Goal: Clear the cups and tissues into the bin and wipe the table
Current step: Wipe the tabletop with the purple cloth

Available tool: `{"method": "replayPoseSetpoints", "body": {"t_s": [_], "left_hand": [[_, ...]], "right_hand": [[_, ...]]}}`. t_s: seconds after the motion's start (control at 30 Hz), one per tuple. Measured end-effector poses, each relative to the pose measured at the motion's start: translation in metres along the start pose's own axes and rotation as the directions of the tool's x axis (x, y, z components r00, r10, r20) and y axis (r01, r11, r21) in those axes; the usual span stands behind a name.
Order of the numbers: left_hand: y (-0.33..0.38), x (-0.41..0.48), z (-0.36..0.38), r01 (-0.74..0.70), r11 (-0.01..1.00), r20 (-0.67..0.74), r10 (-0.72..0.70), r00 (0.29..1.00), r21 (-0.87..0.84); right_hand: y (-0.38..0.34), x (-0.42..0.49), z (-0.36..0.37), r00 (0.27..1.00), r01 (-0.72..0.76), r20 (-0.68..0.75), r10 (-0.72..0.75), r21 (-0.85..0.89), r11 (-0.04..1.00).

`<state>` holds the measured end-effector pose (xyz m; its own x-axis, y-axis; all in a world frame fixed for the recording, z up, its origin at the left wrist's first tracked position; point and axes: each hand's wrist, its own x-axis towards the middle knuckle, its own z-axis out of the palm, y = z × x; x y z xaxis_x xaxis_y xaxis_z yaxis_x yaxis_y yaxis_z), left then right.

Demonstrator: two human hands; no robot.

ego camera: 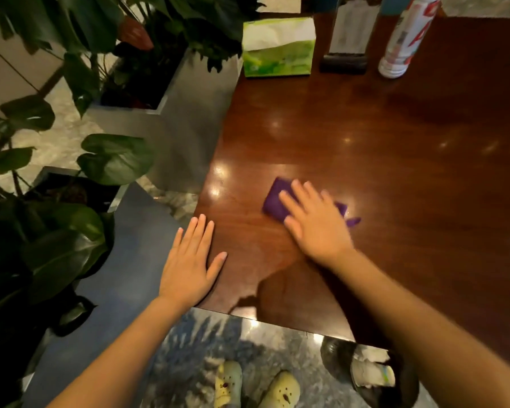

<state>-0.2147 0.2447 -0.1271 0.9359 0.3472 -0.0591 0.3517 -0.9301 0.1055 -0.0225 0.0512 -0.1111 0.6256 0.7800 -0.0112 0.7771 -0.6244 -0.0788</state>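
Observation:
A folded purple cloth [276, 198] lies on the glossy dark wooden table [380, 136] near its front left corner. My right hand [315, 222] presses flat on the cloth, fingers spread, covering most of it. My left hand [192, 263] rests flat on the table's left edge, fingers apart, holding nothing. On the floor under the table's front edge stands a dark bin [374, 375] with white crumpled tissues and a cup inside. No cups or loose tissues show on the tabletop.
At the table's far edge stand a green tissue pack [277, 48], a dark stand with a card [346, 33] and a white spray can [404, 39]. Leafy plants in grey planters [171, 107] crowd the left side. My feet in pale clogs [253, 387] are on the marble floor.

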Motion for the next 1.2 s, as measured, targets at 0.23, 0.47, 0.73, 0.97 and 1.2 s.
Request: {"method": "replayPoseSetpoints", "body": {"t_s": [0.23,0.47,0.73,0.97,1.2], "left_hand": [[-0.003,0.001,0.001,-0.011,1.0,-0.029,0.01,1.0,-0.022],[0.001,-0.028,0.002,0.052,0.998,-0.029,-0.054,0.998,-0.047],[0.003,-0.034,0.001,0.074,0.993,0.032,-0.072,0.997,-0.09],[0.006,-0.027,-0.027,0.286,0.634,0.064,-0.349,0.935,-0.719],[0.005,-0.065,-0.033,0.258,0.759,0.049,-0.287,0.957,-0.597]], "right_hand": [[-0.051,-0.102,0.004,0.914,0.397,0.107,-0.393,-0.022,0.918],[-0.013,0.036,0.004,0.972,0.213,0.108,-0.21,-0.02,0.977],[-0.056,0.138,-0.001,0.995,-0.011,0.096,0.005,0.066,0.998],[-0.135,0.016,0.013,0.986,0.153,0.06,-0.159,0.094,0.984],[-0.172,-0.062,0.011,0.976,0.189,0.072,-0.205,0.18,0.965]]}}
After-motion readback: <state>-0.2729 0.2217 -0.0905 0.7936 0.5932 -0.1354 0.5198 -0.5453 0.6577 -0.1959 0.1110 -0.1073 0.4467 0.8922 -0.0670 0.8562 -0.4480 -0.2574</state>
